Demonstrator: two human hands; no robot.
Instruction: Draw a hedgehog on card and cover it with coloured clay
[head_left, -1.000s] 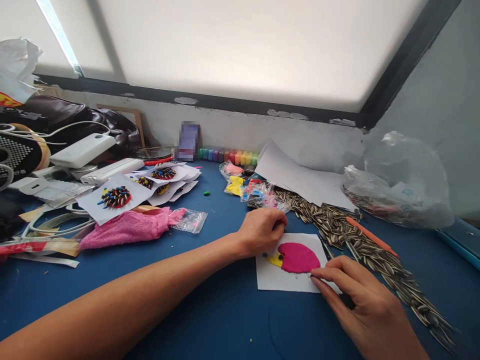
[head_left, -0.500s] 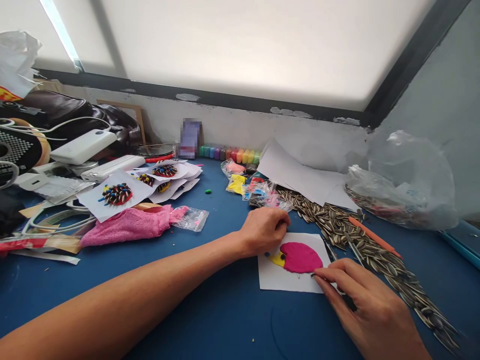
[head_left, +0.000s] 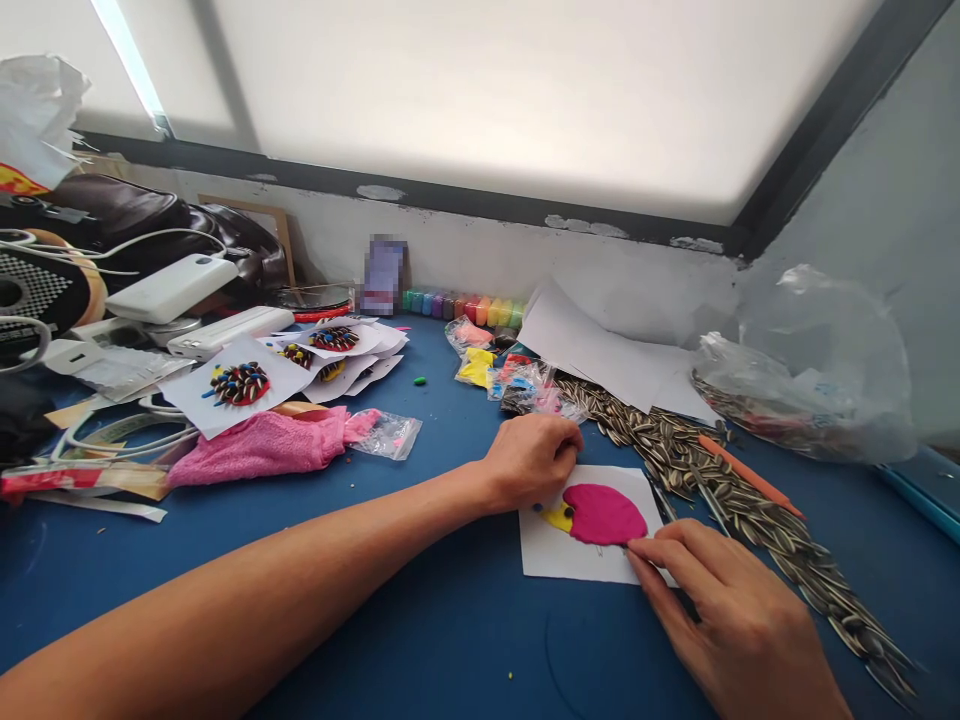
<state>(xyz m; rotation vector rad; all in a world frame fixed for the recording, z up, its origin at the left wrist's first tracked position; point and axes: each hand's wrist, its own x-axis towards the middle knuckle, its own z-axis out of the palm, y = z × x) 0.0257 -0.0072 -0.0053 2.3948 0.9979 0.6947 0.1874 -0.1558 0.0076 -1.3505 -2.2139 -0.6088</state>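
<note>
A white sheet of paper (head_left: 555,560) lies on the blue table, bearing a flat magenta clay oval (head_left: 606,515) with a yellow clay snout (head_left: 558,517) at its left. A dark dot sits where the two colours meet, and small pencil marks show under the oval. My left hand (head_left: 534,460) is curled closed over the sheet's upper left edge, holding it. At the oval's lower right edge, my right hand (head_left: 720,600) pinches thumb and forefinger around something small and dark, mostly hidden. Striped sunflower seeds (head_left: 682,460) are heaped just beyond the paper.
An orange stick (head_left: 750,475) lies on the seeds, near a clear plastic bag (head_left: 817,370). Behind are blank sheets (head_left: 600,350) and coloured clay packets (head_left: 475,366). Left are seed-covered clay pictures (head_left: 240,385), a pink cloth (head_left: 262,447), cables and white power banks (head_left: 172,288).
The dark tip in my right hand has moved slightly up and right, against the magenta clay's lower edge. My left hand stays on the paper. The camera view has shifted slightly.
</note>
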